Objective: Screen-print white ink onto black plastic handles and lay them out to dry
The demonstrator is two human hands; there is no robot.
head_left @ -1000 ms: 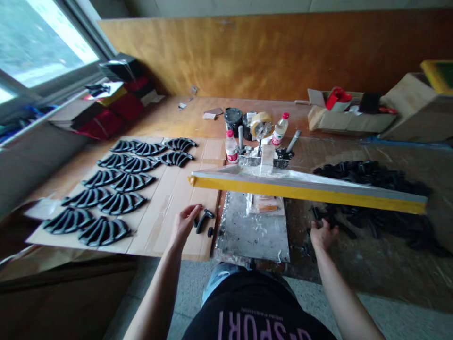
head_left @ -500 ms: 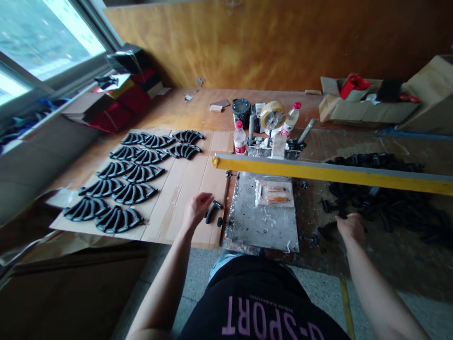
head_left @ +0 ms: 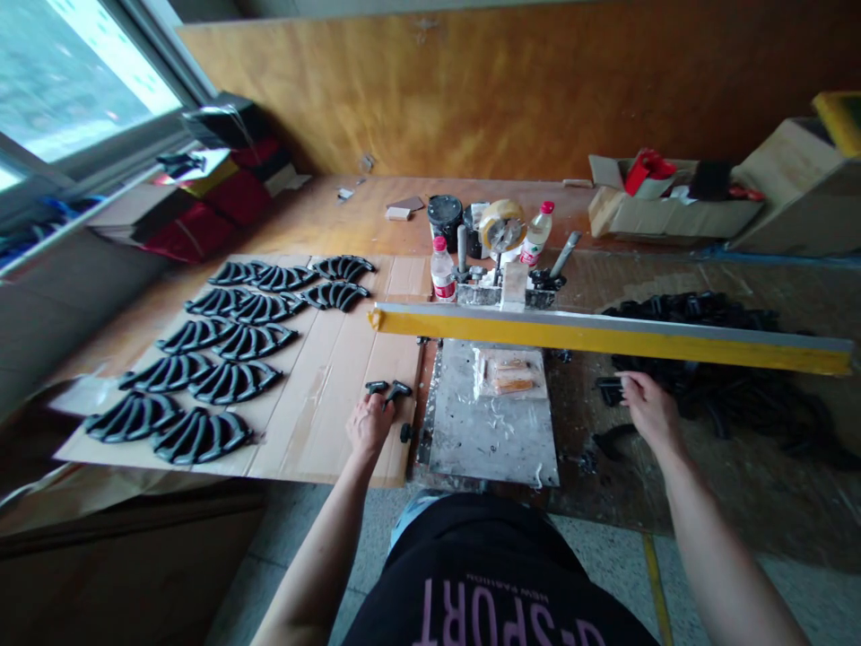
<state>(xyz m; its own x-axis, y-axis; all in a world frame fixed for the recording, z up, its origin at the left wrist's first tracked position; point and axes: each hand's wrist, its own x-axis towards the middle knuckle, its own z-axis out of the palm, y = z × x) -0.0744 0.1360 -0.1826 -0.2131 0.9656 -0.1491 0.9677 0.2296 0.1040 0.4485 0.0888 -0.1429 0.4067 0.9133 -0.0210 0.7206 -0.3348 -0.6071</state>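
Observation:
My left hand (head_left: 369, 423) is closed over the cardboard sheet (head_left: 340, 345), its fingers on a black curved handle (head_left: 376, 387) with a T-shaped end. A second black handle (head_left: 401, 388) lies right beside it, partly covered by my fingers. At the right, my right hand (head_left: 651, 409) pinches another black handle (head_left: 609, 390) at the edge of a dark heap of similar parts (head_left: 746, 404). One loose curved piece (head_left: 613, 440) lies just below that hand. Fanned rows of black handles (head_left: 235, 370) cover the left of the cardboard.
A yellow-and-grey bar (head_left: 605, 339) crosses above the bench. Beneath it sits a stained metal plate (head_left: 494, 440) with a small packet (head_left: 509, 374). Behind stand bottles (head_left: 443, 269), a black tub (head_left: 445, 220) and a tape roll (head_left: 502, 225). An open carton (head_left: 700, 215) is at back right.
My left hand has come down beside the handle on the cardboard, where a second handle now shows. My right hand has moved up and left with a handle in its fingers. The view has shifted slightly.

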